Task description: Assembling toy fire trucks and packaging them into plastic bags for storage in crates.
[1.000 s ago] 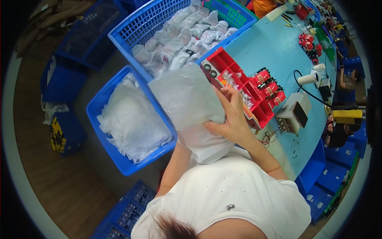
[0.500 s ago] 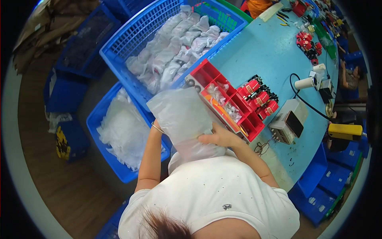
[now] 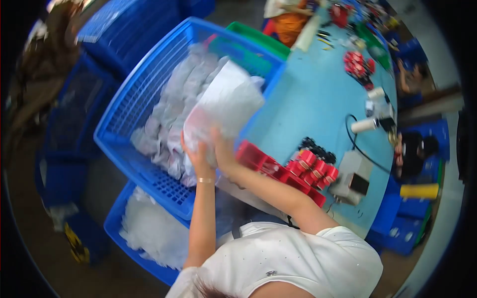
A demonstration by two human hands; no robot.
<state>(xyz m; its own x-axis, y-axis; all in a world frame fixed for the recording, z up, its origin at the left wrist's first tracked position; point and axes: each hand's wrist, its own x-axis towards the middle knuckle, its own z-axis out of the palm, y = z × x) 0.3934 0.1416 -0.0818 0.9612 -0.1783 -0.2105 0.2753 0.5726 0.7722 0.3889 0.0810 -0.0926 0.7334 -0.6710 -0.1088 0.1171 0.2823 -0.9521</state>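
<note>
A white, translucent plastic bag (image 3: 231,102) with something reddish showing through its lower part is held up between my two hands. It is over the right part of a large blue plastic basket (image 3: 112,124). My left hand (image 3: 198,155) grips the bag's near left side. On its near right side, my right hand (image 3: 223,151) presses against it, blurred by motion. Inside the basket lie several white wrapped bundles (image 3: 166,119) in rows. What is in the held bag cannot be made out beyond its reddish tint.
Below the basket, a blue bin (image 3: 112,226) holds a heap of thin white bags (image 3: 151,226). To the right, a red divided tray (image 3: 273,171) and red-and-black toy-like parts (image 3: 313,166) sit on a blue-green table (image 3: 298,104). A grey device (image 3: 348,174) stands there too. Other people work farther off.
Both hands have carried the bag forward, from in front of my body to over the basket. My view has turned, and my arms are now stretched out.
</note>
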